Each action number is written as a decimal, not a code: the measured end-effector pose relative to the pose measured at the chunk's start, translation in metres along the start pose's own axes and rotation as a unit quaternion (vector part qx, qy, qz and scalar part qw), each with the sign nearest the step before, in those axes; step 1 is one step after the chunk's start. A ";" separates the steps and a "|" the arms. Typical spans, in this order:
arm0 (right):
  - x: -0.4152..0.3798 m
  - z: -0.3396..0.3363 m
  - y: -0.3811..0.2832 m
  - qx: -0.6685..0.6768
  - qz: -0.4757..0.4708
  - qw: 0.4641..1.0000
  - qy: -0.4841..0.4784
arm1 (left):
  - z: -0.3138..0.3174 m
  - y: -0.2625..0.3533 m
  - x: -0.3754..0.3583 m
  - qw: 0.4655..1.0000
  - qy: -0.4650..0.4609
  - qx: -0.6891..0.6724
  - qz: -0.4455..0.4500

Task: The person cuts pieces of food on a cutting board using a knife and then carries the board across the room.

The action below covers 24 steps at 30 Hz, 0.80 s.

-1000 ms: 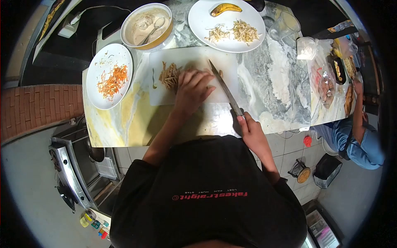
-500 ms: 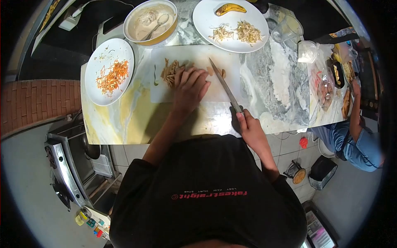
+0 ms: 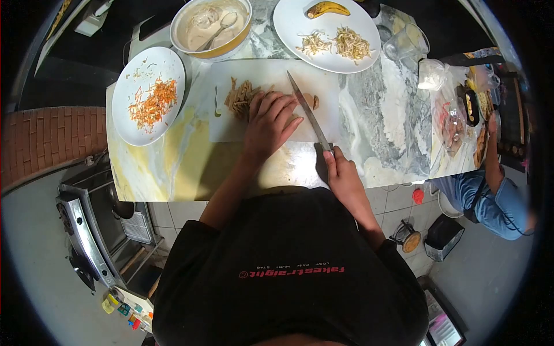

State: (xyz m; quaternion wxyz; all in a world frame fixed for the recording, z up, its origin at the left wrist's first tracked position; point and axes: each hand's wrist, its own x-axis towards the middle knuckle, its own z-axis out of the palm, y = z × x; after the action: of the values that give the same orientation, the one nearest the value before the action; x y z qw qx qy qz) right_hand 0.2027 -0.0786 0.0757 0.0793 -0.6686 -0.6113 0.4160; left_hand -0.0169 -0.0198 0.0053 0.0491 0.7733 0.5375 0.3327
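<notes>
On the white cutting board (image 3: 228, 134) lies a pile of thin brown food strips (image 3: 240, 99). My left hand (image 3: 270, 122) bends over the pile's right side, fingers bunched and pressing on brown food that they mostly cover; its thumb sticks out to the right. My right hand (image 3: 345, 177) is closed round the handle of a long kitchen knife (image 3: 309, 109). The blade slants up and left across the board, just right of my left fingers. Beyond the blade sits a small brown food piece (image 3: 315, 102).
A plate of orange and pale shreds (image 3: 124, 112) stands left. Behind the board are a bowl of batter (image 3: 247, 29) with a spoon and a plate (image 3: 288, 32) with bean sprouts and a banana. Plastic bags (image 3: 453, 124) lie right, near another person's arm (image 3: 492, 153).
The knife, in my right hand, has shifted slightly left and away from me. My left thumb stands further out from the fingers. The view has shifted a little.
</notes>
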 end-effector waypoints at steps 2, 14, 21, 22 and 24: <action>0.001 0.000 0.000 0.008 0.008 1.000 -0.006 | -0.001 0.000 0.001 1.000 -0.001 -0.002 0.002; 0.001 0.005 -0.003 -0.017 -0.003 1.000 -0.001 | -0.005 0.000 0.003 1.000 -0.010 -0.025 -0.003; 0.003 0.005 -0.003 -0.014 0.023 1.000 -0.012 | -0.004 -0.001 0.002 1.000 -0.014 -0.020 -0.006; 0.003 0.005 -0.003 -0.014 0.024 1.000 -0.013 | -0.004 -0.001 0.002 1.000 -0.014 -0.021 -0.006; 0.004 0.005 -0.004 -0.013 0.025 0.999 -0.015 | -0.004 -0.001 0.002 1.000 -0.015 -0.020 -0.007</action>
State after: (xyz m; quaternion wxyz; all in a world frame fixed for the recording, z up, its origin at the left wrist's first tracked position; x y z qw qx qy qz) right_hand 0.1964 -0.0762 0.0733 0.0506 -0.6780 -0.6012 0.4198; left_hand -0.0195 -0.0189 0.0083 0.0753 0.7731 0.5354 0.3317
